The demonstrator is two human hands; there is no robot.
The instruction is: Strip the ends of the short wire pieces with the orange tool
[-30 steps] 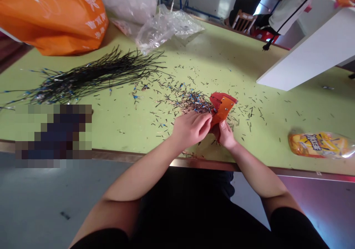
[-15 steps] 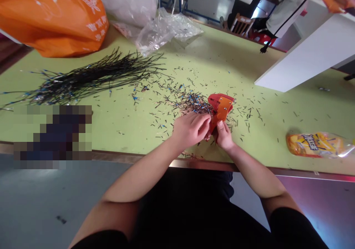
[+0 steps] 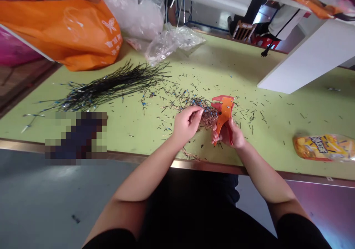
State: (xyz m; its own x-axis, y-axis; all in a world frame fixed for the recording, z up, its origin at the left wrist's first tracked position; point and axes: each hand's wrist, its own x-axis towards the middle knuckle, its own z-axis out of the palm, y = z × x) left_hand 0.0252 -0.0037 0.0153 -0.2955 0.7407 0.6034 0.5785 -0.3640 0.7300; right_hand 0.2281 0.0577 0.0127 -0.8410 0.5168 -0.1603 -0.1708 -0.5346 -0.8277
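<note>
My right hand (image 3: pixel 231 133) is wrapped round the handles of an orange and red wire stripper (image 3: pixel 226 108), whose red jaws are apart and point left. To its left my left hand (image 3: pixel 188 122) is pinched, thumb against fingers, over the edge of a heap of cut black, blue and copper-coloured scraps (image 3: pixel 208 118). Whatever the left fingers hold is too small to make out. A long bundle of thin black wires (image 3: pixel 111 83) with blue and shiny ends lies at the left on the green table (image 3: pixel 144 138).
An orange bag (image 3: pixel 91 38) and clear plastic bags (image 3: pixel 174 42) stand at the back left. A white panel (image 3: pixel 299 64) rises at the right, behind a yellow-labelled bottle (image 3: pixel 321 147). A blurred dark object (image 3: pixel 80 136) lies near the left front edge.
My left hand has moved away from the wire stripper, leaving a gap. The tool's jaws and handles are now visibly apart in my right hand. The whole view has shifted slightly.
</note>
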